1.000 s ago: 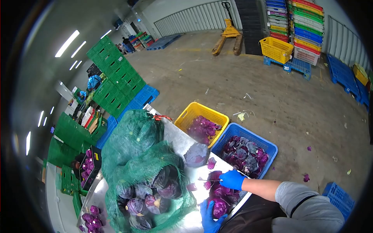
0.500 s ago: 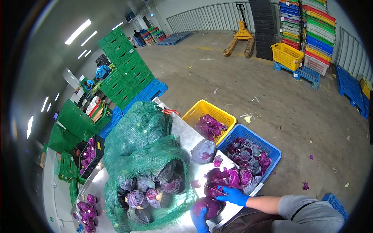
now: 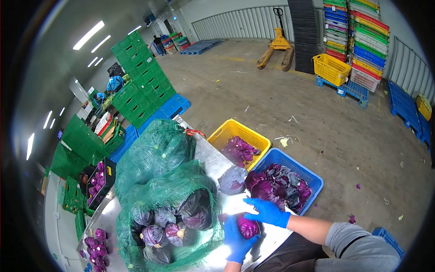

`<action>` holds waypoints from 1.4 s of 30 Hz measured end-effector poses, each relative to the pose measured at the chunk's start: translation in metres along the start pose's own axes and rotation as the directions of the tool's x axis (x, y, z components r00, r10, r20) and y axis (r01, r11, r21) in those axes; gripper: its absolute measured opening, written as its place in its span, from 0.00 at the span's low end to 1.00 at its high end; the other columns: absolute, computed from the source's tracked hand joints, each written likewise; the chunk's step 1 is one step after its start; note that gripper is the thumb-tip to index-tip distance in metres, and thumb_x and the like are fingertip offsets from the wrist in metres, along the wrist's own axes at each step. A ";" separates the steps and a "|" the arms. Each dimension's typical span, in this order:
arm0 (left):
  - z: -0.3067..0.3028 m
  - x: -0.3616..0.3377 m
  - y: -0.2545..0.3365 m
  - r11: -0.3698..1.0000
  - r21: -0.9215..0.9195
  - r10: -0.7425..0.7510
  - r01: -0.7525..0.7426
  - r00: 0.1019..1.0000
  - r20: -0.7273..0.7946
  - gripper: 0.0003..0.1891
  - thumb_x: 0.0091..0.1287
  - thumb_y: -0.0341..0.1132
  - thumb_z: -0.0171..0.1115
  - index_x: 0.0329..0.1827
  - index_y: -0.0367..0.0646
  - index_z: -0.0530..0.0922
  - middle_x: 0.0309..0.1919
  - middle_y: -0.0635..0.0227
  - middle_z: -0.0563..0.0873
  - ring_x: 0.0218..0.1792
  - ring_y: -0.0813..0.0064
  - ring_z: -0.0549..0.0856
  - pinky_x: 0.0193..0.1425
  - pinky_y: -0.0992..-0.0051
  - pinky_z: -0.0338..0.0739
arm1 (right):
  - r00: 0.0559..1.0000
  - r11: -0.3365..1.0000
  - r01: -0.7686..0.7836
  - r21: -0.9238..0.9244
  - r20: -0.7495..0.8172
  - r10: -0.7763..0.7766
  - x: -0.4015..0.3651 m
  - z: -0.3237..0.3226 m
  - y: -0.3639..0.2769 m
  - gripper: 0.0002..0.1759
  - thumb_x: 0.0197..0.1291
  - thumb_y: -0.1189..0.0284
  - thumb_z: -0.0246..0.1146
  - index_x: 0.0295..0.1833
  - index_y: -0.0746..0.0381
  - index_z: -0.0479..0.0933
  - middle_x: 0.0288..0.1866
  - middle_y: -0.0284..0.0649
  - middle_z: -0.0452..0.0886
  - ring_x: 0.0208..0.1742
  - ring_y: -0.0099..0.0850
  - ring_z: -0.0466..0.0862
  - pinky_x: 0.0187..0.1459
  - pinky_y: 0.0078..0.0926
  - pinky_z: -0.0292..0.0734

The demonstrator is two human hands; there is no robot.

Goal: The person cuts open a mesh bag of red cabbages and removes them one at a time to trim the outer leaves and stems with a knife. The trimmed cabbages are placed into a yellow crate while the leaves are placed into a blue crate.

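My left hand (image 3: 237, 241), in a blue glove, is wrapped round a shiny red cabbage (image 3: 248, 228) low over the metal table, close to me. My right hand (image 3: 268, 212), gloved in blue too, is just above and right of that cabbage. Its fingers stretch leftward, somewhat spread, and I see nothing held in them. Large purple outer leaves (image 3: 259, 187) lie at the near left side of a blue crate (image 3: 312, 198) filled with loose leaves. Another red cabbage (image 3: 232, 180) with a dull skin sits on the table beside the crate.
A green mesh sack (image 3: 172, 181) with several red cabbages stands left of my hands, another bulging sack behind it. Beyond the table is a yellow crate (image 3: 260, 159) with leaves. Several trimmed cabbages (image 3: 96, 248) lie at far left. Green crates (image 3: 147, 75) and a pallet jack (image 3: 279, 43) stand farther off.
The loose purple leaves under my right hand have gone from the table to the blue crate's near side. My left hand has moved up round the cabbage; my right hand's fingers have straightened.
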State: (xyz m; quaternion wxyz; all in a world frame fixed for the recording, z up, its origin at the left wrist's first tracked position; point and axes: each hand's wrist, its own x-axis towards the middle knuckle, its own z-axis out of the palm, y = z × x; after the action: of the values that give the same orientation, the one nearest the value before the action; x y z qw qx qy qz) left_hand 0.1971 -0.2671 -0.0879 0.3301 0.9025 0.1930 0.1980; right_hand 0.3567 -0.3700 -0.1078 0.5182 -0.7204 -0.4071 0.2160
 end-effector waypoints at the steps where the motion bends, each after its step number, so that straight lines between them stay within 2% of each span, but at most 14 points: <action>1: 0.002 0.002 0.002 0.987 0.152 0.047 -0.059 0.996 0.082 0.63 0.36 0.53 0.82 0.73 0.34 0.53 0.62 0.49 0.70 0.62 0.48 0.72 0.65 0.59 0.69 | 0.979 0.989 -0.149 0.003 0.144 0.147 -0.004 -0.001 -0.019 0.36 0.59 0.54 0.65 0.69 0.59 0.66 0.64 0.50 0.74 0.54 0.39 0.81 0.56 0.33 0.75; 6: 0.024 -0.009 -0.017 0.973 0.217 0.072 -0.082 0.996 0.052 0.66 0.34 0.60 0.79 0.72 0.29 0.52 0.63 0.44 0.68 0.66 0.47 0.67 0.67 0.56 0.65 | 0.951 0.974 -0.224 0.022 0.223 0.214 -0.020 0.010 0.021 0.39 0.58 0.50 0.66 0.69 0.61 0.67 0.64 0.50 0.75 0.58 0.40 0.79 0.60 0.34 0.72; 9: 0.037 -0.024 -0.024 0.798 -0.519 -0.370 0.308 0.929 -0.018 0.61 0.42 0.49 0.81 0.72 0.29 0.49 0.65 0.47 0.65 0.67 0.54 0.66 0.71 0.58 0.62 | 0.922 0.954 -0.301 0.004 0.258 0.290 -0.028 0.010 0.027 0.39 0.56 0.50 0.68 0.67 0.61 0.69 0.61 0.48 0.77 0.59 0.36 0.79 0.60 0.31 0.72; 11: 0.041 -0.024 -0.037 0.769 -0.534 -0.391 0.352 0.919 0.043 0.59 0.42 0.43 0.82 0.72 0.29 0.51 0.65 0.50 0.63 0.67 0.58 0.65 0.72 0.62 0.61 | 0.980 0.922 -0.181 0.341 0.135 0.143 -0.035 0.023 0.047 0.39 0.54 0.51 0.70 0.66 0.61 0.70 0.59 0.44 0.79 0.56 0.30 0.78 0.59 0.29 0.72; 13: 0.038 -0.023 -0.025 0.898 -0.265 -0.368 0.351 0.930 -0.016 0.57 0.41 0.40 0.83 0.71 0.30 0.53 0.64 0.52 0.64 0.66 0.59 0.66 0.71 0.63 0.62 | 0.994 0.965 -0.092 0.247 0.083 0.074 -0.035 0.024 0.067 0.35 0.54 0.54 0.71 0.65 0.58 0.72 0.52 0.37 0.82 0.43 0.23 0.79 0.45 0.24 0.77; 14: 0.040 -0.024 -0.030 0.898 -0.299 -0.347 0.323 0.937 -0.030 0.55 0.41 0.39 0.83 0.70 0.31 0.55 0.63 0.54 0.65 0.65 0.61 0.67 0.70 0.65 0.63 | 0.832 0.801 -0.539 0.261 0.314 0.457 -0.031 -0.007 0.019 0.29 0.57 0.56 0.69 0.63 0.53 0.75 0.44 0.32 0.83 0.29 0.18 0.75 0.30 0.19 0.73; 15: 0.040 -0.024 -0.035 0.895 -0.299 -0.355 0.331 0.935 -0.025 0.55 0.41 0.39 0.83 0.70 0.31 0.55 0.63 0.54 0.65 0.65 0.61 0.67 0.70 0.65 0.63 | 0.823 0.748 -0.564 0.350 0.316 0.473 -0.033 -0.006 0.030 0.24 0.59 0.57 0.68 0.61 0.51 0.77 0.39 0.28 0.82 0.22 0.14 0.68 0.21 0.16 0.65; 21: 0.034 -0.028 -0.024 0.899 -0.338 -0.291 0.280 0.957 0.017 0.53 0.41 0.40 0.82 0.69 0.34 0.57 0.63 0.56 0.65 0.64 0.62 0.68 0.70 0.66 0.63 | 0.807 0.769 -0.591 0.244 0.198 0.557 -0.039 -0.009 0.027 0.27 0.60 0.59 0.66 0.63 0.56 0.73 0.45 0.32 0.82 0.26 0.19 0.74 0.23 0.19 0.71; 25: 0.031 -0.027 -0.010 0.903 -0.367 -0.224 0.222 0.974 0.036 0.53 0.43 0.41 0.80 0.70 0.36 0.57 0.64 0.56 0.65 0.65 0.61 0.67 0.72 0.66 0.61 | 0.987 0.979 -0.154 0.132 -0.020 0.158 -0.047 0.008 0.040 0.33 0.59 0.57 0.68 0.67 0.60 0.69 0.55 0.39 0.80 0.47 0.28 0.80 0.47 0.27 0.77; 27: 0.031 -0.027 -0.004 0.906 -0.352 -0.234 0.235 0.971 0.045 0.53 0.44 0.40 0.79 0.71 0.36 0.55 0.65 0.56 0.64 0.67 0.60 0.66 0.73 0.66 0.59 | 0.975 0.982 0.182 0.058 -0.139 -0.172 -0.047 0.020 0.052 0.36 0.57 0.60 0.70 0.69 0.58 0.67 0.44 0.37 0.81 0.27 0.19 0.74 0.23 0.18 0.70; 29: 0.033 -0.032 0.002 0.882 -0.381 -0.294 0.278 0.956 0.017 0.55 0.43 0.38 0.79 0.73 0.36 0.53 0.67 0.55 0.62 0.69 0.60 0.63 0.74 0.66 0.57 | 0.923 0.879 -0.379 0.291 0.191 0.335 -0.054 0.000 0.011 0.40 0.55 0.56 0.71 0.71 0.57 0.65 0.41 0.35 0.79 0.26 0.18 0.73 0.23 0.17 0.70; 31: 0.033 -0.039 0.007 0.815 -0.483 -0.363 0.319 0.932 0.002 0.56 0.43 0.38 0.80 0.74 0.36 0.51 0.68 0.55 0.61 0.70 0.61 0.62 0.74 0.66 0.55 | 0.921 0.877 -0.385 0.287 0.185 0.344 -0.054 -0.005 0.002 0.42 0.54 0.53 0.71 0.71 0.56 0.64 0.38 0.34 0.78 0.24 0.17 0.71 0.22 0.16 0.69; 33: 0.038 -0.056 -0.017 0.896 -0.342 -0.321 0.284 0.945 -0.057 0.57 0.44 0.38 0.80 0.75 0.38 0.51 0.70 0.55 0.59 0.70 0.62 0.62 0.74 0.64 0.56 | 0.887 0.837 -0.458 0.300 0.227 0.403 -0.054 -0.019 -0.022 0.37 0.56 0.55 0.70 0.66 0.64 0.69 0.56 0.39 0.78 0.55 0.28 0.77 0.55 0.28 0.73; 42: 0.024 -0.026 -0.013 0.965 -0.195 -0.175 0.177 0.984 0.024 0.56 0.40 0.43 0.81 0.73 0.39 0.57 0.64 0.54 0.65 0.65 0.58 0.67 0.70 0.64 0.62 | 0.860 0.835 -0.500 0.229 0.247 0.447 -0.056 -0.018 -0.001 0.43 0.54 0.53 0.71 0.69 0.66 0.65 0.57 0.41 0.77 0.49 0.24 0.78 0.46 0.23 0.76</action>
State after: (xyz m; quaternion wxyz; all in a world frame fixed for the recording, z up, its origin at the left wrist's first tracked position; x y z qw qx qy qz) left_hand 0.1837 -0.2834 -0.1194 0.4345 0.8455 0.2508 0.1830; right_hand 0.3371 -0.4252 -0.1067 0.5069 -0.6935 -0.2258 0.4595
